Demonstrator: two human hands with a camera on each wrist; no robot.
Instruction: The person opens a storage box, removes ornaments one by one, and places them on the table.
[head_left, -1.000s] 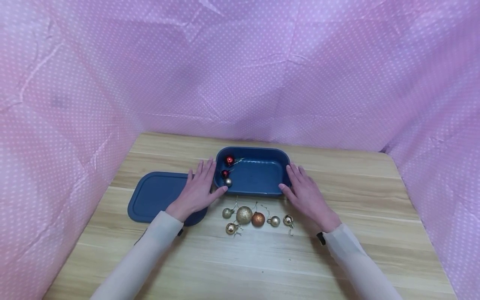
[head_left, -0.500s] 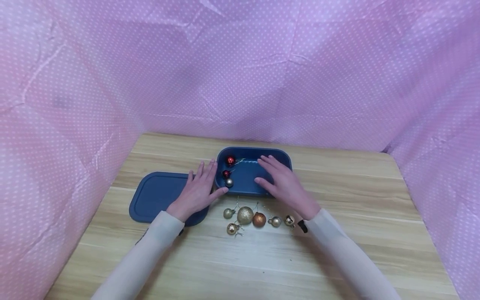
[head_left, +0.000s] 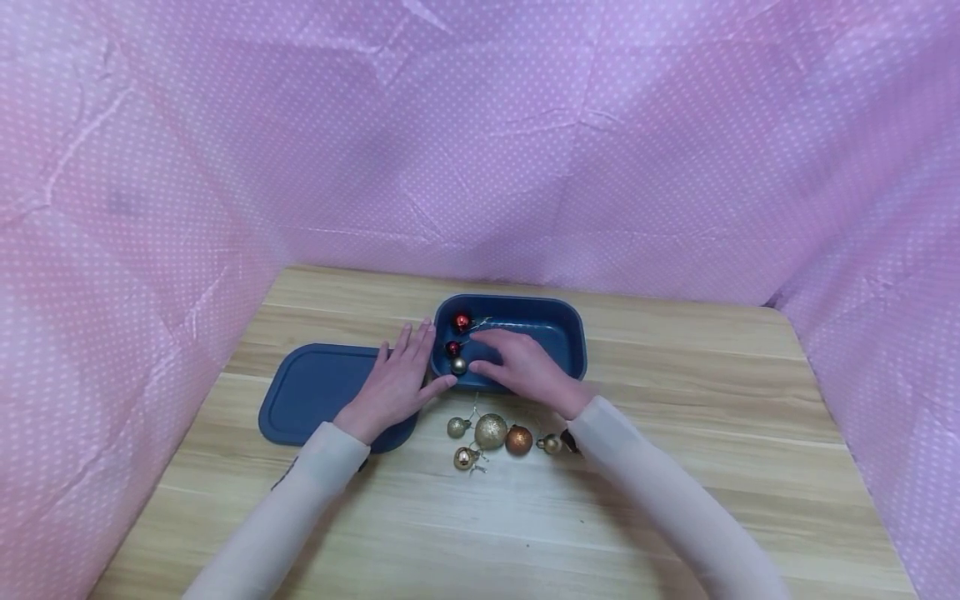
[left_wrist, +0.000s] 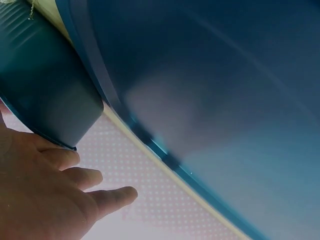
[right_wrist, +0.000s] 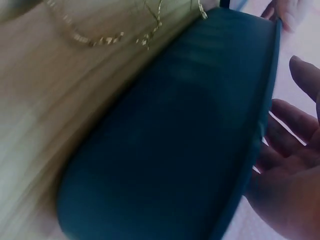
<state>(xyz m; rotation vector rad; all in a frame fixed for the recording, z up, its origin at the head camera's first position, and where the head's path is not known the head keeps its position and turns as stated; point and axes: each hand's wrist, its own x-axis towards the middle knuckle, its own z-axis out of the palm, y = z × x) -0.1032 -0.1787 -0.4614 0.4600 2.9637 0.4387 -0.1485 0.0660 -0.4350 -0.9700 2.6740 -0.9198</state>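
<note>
A dark blue box (head_left: 558,337) stands lidless on the table. Along its left inner side lie a shiny red bauble (head_left: 462,322), a smaller dark red bauble (head_left: 452,348) and a small pale gold bauble (head_left: 458,365). My left hand (head_left: 396,385) rests with straight fingers at the box's left rim, thumb over the front corner; the left wrist view has these fingers (left_wrist: 85,177) beside the box wall. Over the box's middle, my right hand (head_left: 525,367) holds nothing, its loosely bent fingers and thumb pointing at the baubles. From the right wrist, the hand (right_wrist: 295,165) appears above the rim.
A blue lid (head_left: 322,392) lies left of the box, partly under my left forearm. In front sit a large gold glitter bauble (head_left: 491,432), a copper bauble (head_left: 519,440) and several small gold ones. Pink dotted cloth (head_left: 525,167) hangs behind the table.
My right hand has left the box's right rim and moved left over its inside, fingers bending toward the baubles. My right sleeve now covers the rightmost gold bauble. The left hand stays put.
</note>
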